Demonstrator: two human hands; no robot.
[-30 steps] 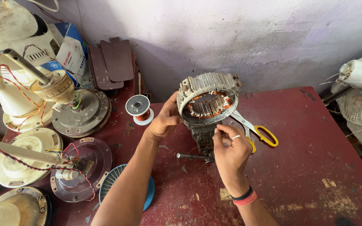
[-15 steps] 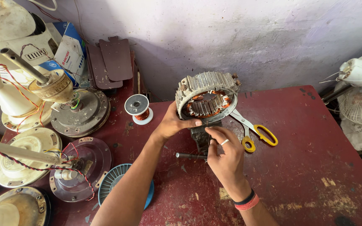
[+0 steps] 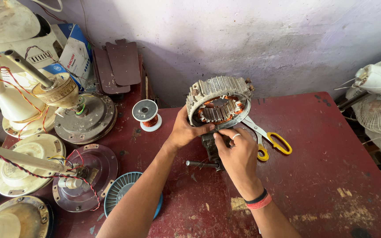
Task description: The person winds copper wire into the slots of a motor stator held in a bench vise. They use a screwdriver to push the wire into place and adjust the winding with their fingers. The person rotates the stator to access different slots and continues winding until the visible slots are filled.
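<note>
Gripping the stator [image 3: 219, 103], my left hand [image 3: 186, 132] clasped its rim; right hand [image 3: 239, 154] pinched its lower edge. Judged heavy, rigid; copper windings fragile, so hold the laminations.

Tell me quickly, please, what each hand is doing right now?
Left hand: closed on the lower left rim of the motor stator.
Right hand: fingertips pinched at the stator's lower rim; what they pinch cannot be told.

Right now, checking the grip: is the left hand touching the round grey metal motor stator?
Touching. The head view shows the left hand gripping the stator's lower-left rim.
</note>
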